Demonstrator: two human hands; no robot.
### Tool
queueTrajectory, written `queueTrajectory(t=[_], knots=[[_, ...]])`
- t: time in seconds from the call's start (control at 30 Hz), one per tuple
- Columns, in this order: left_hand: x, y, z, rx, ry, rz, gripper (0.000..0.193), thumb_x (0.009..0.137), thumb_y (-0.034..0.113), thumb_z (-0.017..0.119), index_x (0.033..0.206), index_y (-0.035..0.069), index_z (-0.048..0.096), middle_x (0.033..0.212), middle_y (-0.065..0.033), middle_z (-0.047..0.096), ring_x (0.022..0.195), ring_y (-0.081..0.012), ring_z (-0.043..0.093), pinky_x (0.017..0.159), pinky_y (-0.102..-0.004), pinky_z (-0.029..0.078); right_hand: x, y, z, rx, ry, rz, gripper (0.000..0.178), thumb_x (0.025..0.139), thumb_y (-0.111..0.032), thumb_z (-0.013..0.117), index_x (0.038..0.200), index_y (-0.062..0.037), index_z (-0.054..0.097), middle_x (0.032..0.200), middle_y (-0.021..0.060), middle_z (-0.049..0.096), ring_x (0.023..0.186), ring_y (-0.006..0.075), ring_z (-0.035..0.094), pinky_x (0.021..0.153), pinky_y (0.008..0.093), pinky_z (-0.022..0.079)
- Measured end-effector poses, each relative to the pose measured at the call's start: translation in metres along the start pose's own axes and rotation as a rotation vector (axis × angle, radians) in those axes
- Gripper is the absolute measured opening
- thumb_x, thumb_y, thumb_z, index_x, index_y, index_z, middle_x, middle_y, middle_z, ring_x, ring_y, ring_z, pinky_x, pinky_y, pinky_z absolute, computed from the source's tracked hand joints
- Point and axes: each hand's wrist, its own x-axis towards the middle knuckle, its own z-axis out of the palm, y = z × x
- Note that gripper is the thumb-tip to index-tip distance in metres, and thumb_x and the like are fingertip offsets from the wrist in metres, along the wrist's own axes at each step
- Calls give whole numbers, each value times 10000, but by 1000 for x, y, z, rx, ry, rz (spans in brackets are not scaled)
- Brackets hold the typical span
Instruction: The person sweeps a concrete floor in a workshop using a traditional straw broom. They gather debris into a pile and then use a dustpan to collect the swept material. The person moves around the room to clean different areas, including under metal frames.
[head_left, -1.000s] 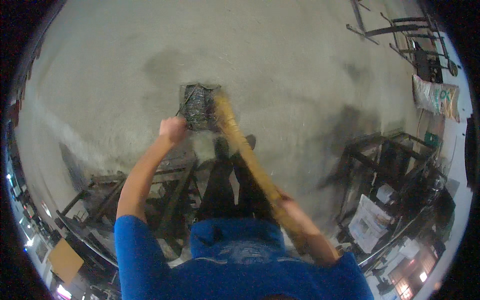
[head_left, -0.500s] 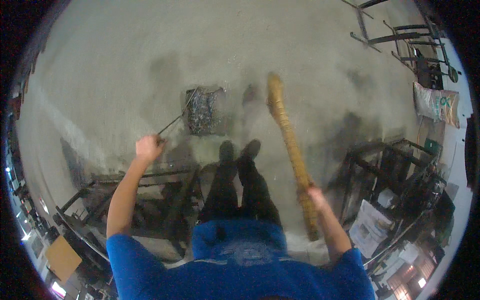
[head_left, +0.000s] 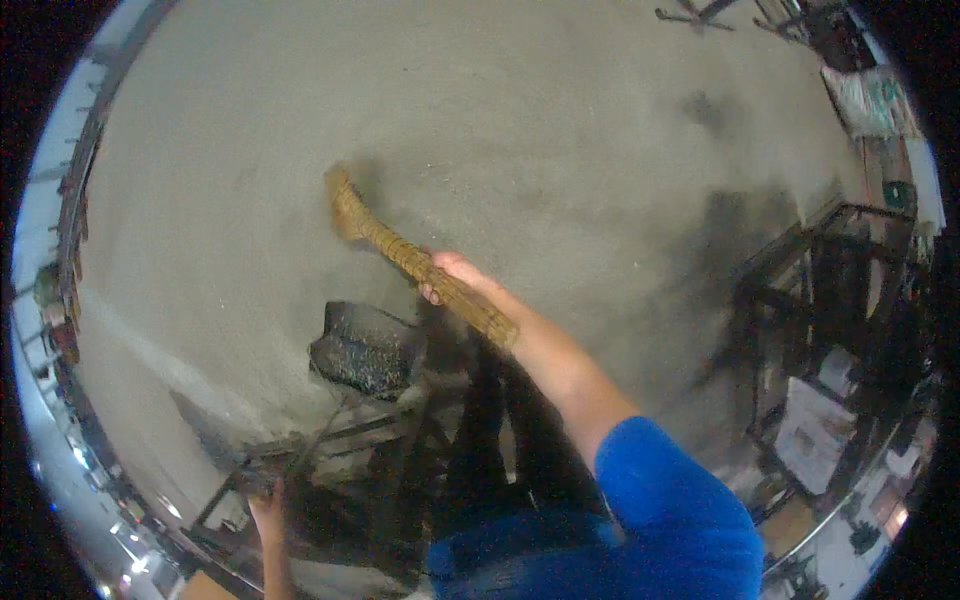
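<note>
My right hand [head_left: 452, 275] is closed around the middle of a yellow-brown bound straw broom [head_left: 392, 250]. The broom is held slantwise above the floor, one end pointing far left and the other lying along my forearm. Low on the left, my left hand [head_left: 266, 502] appears closed on the thin handle of a black dustpan [head_left: 350, 318], though blur partly hides the fingers. Pale bits of debris [head_left: 370, 368] lie in the dustpan, which is just below the broom and left of my legs.
Dark metal frames [head_left: 840, 212] stand at the right, with a white printed bag [head_left: 815, 435] among them. Another dark frame [head_left: 370, 425] is beside my legs on the left. A filled sack [head_left: 870, 100] sits at the far right. Grey concrete floor [head_left: 520, 130] stretches ahead.
The broom has swung from my right side across to the left, in front of my legs. My left hand has drawn back lower, and the dustpan has turned and come nearer.
</note>
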Motion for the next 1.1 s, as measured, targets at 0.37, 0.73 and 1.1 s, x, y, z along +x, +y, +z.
queueTrajectory(t=[0.37, 0.73, 1.1], knots=[[-19, -23, -54, -263, 110, -377, 236, 754, 192, 592, 832, 1, 479, 640, -34, 463, 515, -133, 439, 445, -268, 368, -406, 3, -93, -2, 515, -519, 469, 784, -254, 409, 1220, -92, 348, 745, 51, 504, 471, 143, 415, 412, 269, 358], [-27, 27, -91, -781, 285, -472, 222, 767, 253, 557, 643, 87, 478, 531, -9, 418, 437, -132, 390, 412, -274, 305, -498, 62, 35, 278, 792, -1020, 316, 781, -245, 438, 1067, -110, 423, 744, 104, 478, 552, 219, 487, 480, 360, 420], [58, 144, -72, -999, 167, -731, 295, 825, 344, 426, 827, 56, 491, 699, -70, 501, 613, -231, 484, 518, -357, 383, -152, -126, 152, -91, 584, -469, 126, 735, -146, 402, 831, -82, 452, 711, 93, 477, 552, 215, 517, 452, 343, 432]])
